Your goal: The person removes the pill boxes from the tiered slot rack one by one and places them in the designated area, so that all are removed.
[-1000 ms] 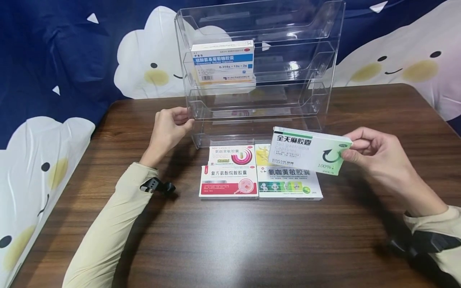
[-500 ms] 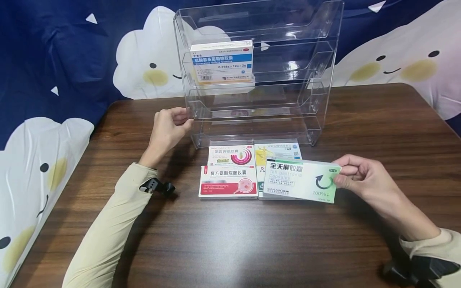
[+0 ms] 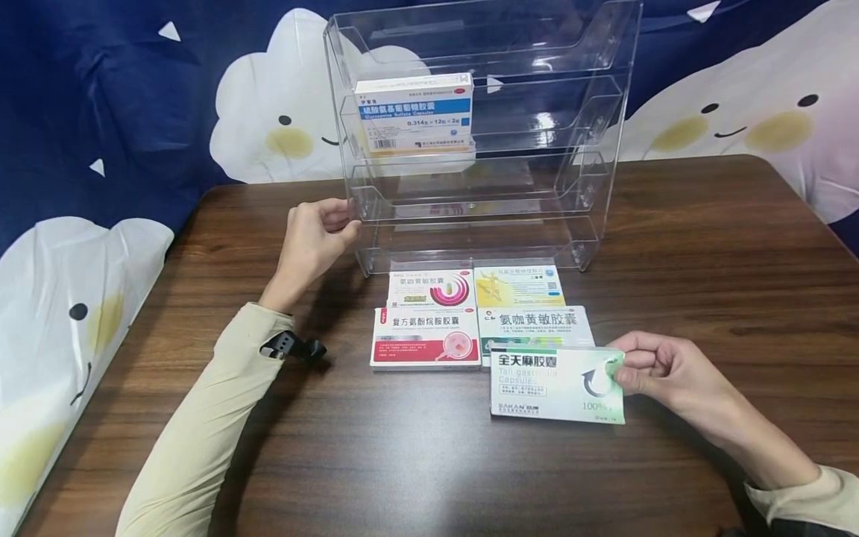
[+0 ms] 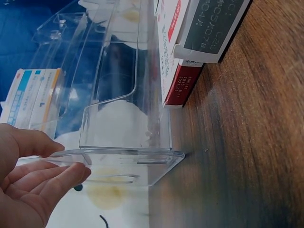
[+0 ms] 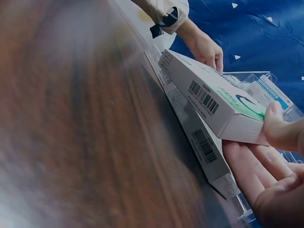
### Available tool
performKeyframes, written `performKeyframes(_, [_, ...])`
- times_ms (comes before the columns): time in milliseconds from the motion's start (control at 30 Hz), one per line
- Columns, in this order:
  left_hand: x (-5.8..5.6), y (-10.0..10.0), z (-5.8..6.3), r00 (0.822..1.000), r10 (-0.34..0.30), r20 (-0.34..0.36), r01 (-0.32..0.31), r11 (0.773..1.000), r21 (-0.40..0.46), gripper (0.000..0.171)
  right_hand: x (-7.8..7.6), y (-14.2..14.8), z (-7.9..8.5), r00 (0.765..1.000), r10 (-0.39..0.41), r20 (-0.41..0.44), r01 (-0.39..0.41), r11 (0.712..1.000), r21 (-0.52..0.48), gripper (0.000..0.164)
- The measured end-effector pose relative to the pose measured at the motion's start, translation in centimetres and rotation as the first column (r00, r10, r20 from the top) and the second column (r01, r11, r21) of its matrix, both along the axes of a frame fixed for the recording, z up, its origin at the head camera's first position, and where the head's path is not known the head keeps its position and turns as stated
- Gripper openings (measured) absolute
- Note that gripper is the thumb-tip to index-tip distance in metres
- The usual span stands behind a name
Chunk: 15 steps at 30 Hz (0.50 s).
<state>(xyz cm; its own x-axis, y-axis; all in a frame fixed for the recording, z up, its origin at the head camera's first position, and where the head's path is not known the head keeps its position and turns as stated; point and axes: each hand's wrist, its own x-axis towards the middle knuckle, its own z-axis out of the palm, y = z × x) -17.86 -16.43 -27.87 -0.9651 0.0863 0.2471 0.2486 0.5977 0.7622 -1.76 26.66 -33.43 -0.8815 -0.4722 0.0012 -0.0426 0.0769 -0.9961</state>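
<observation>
My right hand [image 3: 678, 388] pinches the right end of a white-and-green medicine box [image 3: 537, 388], thumb on its printed face and fingers beneath. The box is tilted and overlaps the front of a white capsule box [image 3: 537, 319] in the head view. My left hand [image 3: 314, 237] grips the left side edge of a clear acrylic tiered rack [image 3: 470, 219]. In the left wrist view, the thumb [image 4: 40, 142] lies on one face of the rack's side panel and the fingers on the other. A blue-and-white medicine box [image 3: 416, 119] stands in an upper tier, at the left.
On the dark wood table [image 3: 376, 447], in front of the rack, lie a red-and-white box [image 3: 423, 335], a white box with pink arcs [image 3: 429, 287] and a yellow-and-white box [image 3: 520, 286], beside the white capsule box. A blue cloud-patterned cloth [image 3: 134, 89] hangs behind the table.
My right hand has brought the white-and-green box down and toward me, from over the yellow-and-white box to the front of the white capsule box. The left hand keeps its place on the rack.
</observation>
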Motion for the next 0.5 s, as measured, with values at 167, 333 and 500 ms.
performKeyframes(167, [-0.02, 0.00, 0.01, 1.000, 0.007, 0.003, -0.007, 1.000, 0.000, 0.029, 0.54, -0.08, -0.44, 0.999, 0.037, 0.035, -0.038, 0.999, 0.032, 0.030])
performKeyframes(333, [0.03, 0.05, 0.15, 1.000, 0.002, 0.006, -0.002, 1.000, 0.010, 0.029, 0.81, -0.14, -0.63, 0.998, -0.029, 0.062, 0.022, 0.994, 0.104, 0.025])
performKeyframes(500, [-0.03, 0.02, -0.01, 1.000, 0.007, 0.010, -0.007, 1.000, 0.014, 0.028, 1.03, -0.40, -0.32, 0.989, -0.125, 0.085, 0.103, 0.969, 0.227, 0.011])
